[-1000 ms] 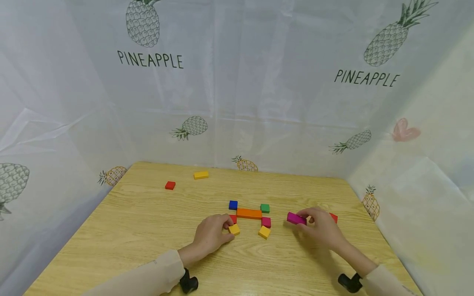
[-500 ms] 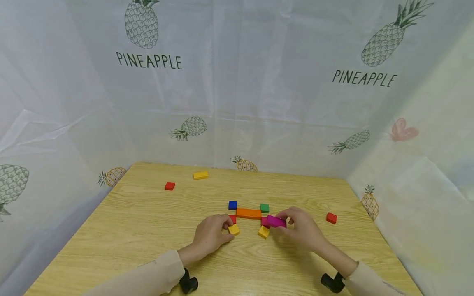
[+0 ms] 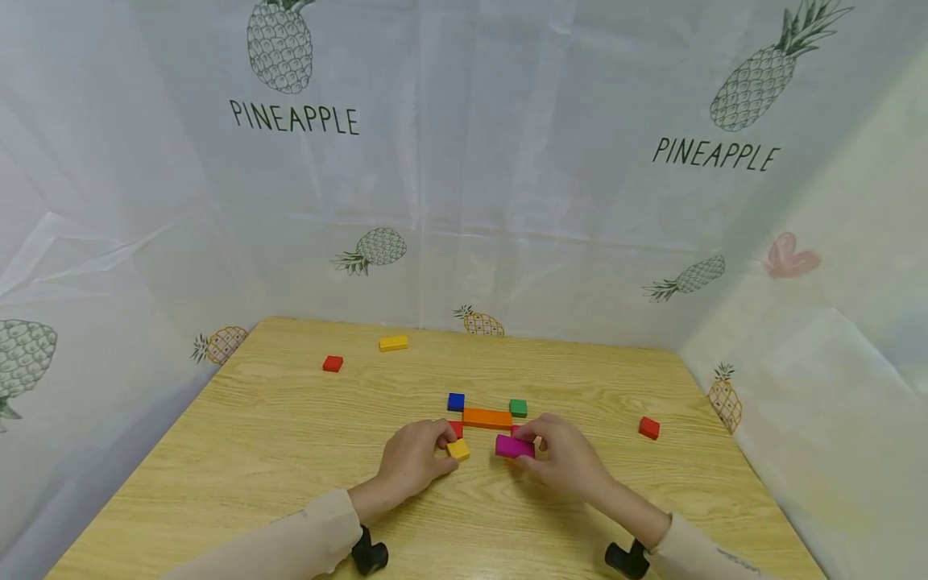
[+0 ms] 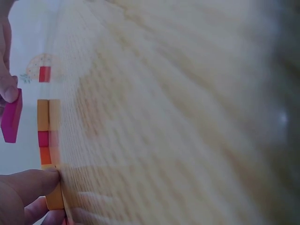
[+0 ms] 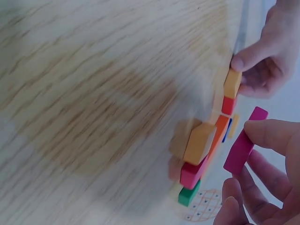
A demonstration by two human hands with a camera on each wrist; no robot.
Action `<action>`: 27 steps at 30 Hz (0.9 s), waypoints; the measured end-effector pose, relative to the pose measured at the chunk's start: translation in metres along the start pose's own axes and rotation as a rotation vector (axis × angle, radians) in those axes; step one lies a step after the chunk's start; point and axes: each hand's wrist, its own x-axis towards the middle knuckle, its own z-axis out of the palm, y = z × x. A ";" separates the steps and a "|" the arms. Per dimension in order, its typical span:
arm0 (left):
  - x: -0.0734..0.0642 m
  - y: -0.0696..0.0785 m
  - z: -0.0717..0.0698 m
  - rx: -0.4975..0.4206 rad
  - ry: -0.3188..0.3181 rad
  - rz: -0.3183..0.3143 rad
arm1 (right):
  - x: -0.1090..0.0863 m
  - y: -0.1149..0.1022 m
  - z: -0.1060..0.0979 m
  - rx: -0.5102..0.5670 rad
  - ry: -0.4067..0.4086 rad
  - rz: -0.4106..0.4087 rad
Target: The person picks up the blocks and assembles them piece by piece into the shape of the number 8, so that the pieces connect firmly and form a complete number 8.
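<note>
My left hand [image 3: 413, 457] pinches a small yellow block [image 3: 458, 450] that lies on the table, thumb on one side and fingers on the other. My right hand [image 3: 569, 459] holds a long magenta block [image 3: 510, 446] by its right end, raised above the table. Behind it a second yellow block [image 5: 199, 143] is mostly covered in the head view but shows in the right wrist view. A long orange block [image 3: 487, 418] lies between the hands, with a blue block [image 3: 456, 402], a green block [image 3: 518, 408], a red block [image 3: 456, 428] and a pink-red block [image 5: 193, 174] around its ends.
One red block [image 3: 648, 428] lies at the right of the wooden table [image 3: 290, 451]. Farther back on the left are another red block [image 3: 333, 364] and a long yellow block [image 3: 394, 344]. A pineapple-print sheet [image 3: 493, 177] hangs behind the table.
My right hand has carried the magenta block leftward, from near the right-hand red block to over the right-hand yellow block. The left hand has stayed in place on its yellow block.
</note>
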 end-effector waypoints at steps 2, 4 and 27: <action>0.000 0.000 0.000 0.001 -0.001 0.000 | 0.001 -0.003 0.003 0.002 -0.012 0.005; 0.000 0.000 0.000 0.004 0.001 0.002 | 0.003 -0.006 0.005 0.001 -0.021 0.009; 0.000 0.001 -0.001 0.006 0.002 0.008 | 0.009 -0.018 0.030 0.006 -0.103 0.016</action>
